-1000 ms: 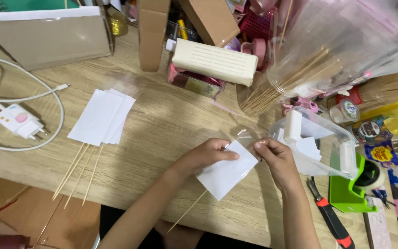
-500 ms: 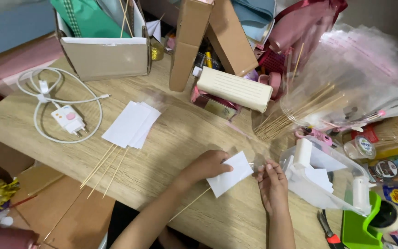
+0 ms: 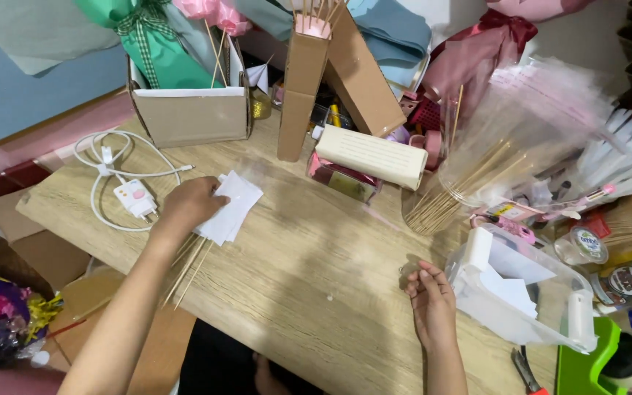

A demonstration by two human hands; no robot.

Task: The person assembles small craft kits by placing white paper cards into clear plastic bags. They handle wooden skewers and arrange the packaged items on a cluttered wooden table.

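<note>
My left hand is pressing flat on the little stack of white paper cards, which is sitting on top of the thin bamboo skewers so they're not rolling off the wood-grain table. My right hand is resting loosely curled and empty, just beside the clear plastic tub holding more paper.

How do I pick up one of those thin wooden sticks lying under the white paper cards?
Probably best to pinch a wooden stick at its bare near end, coming from the table's front edge. The far ends are tucked under the white paper cards, where the left hand rests. The sticks lie flat and thin, so slide one out lengthwise rather than lifting it.
</note>
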